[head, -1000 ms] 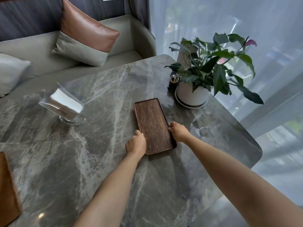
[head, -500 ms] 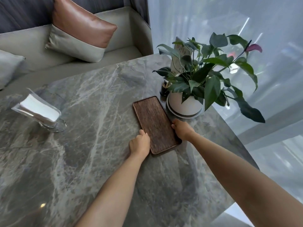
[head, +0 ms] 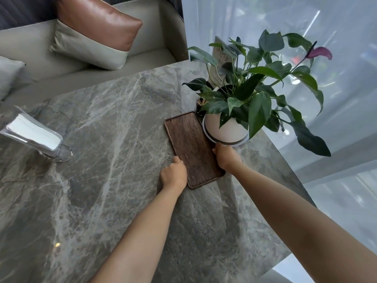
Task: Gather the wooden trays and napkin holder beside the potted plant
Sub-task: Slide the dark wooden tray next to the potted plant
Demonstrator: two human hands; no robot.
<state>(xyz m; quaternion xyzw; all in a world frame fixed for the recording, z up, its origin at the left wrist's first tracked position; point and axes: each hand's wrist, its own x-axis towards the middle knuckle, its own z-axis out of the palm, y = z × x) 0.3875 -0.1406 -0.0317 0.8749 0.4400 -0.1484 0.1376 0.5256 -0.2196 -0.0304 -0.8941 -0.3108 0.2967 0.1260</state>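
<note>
Both of your hands are on the wooden tray [head: 192, 149] right now: your left hand [head: 174, 176] curled over its near-left edge, your right hand [head: 225, 157] clamped on the right long edge, fingers closed on the wood on both sides. The tray lies flat on the marble counter [head: 114, 123], its long axis running away from you and a little leftward, far end just beside the white pot of the potted plant [head: 225, 129], so this one looks about home. What matters next is off to your left: the clear napkin holder [head: 35, 137], stuffed with white napkins, stands well apart from the plant near the counter's left edge. Your left hand is the nearer one, by my reading. No second tray is in sight.
</note>
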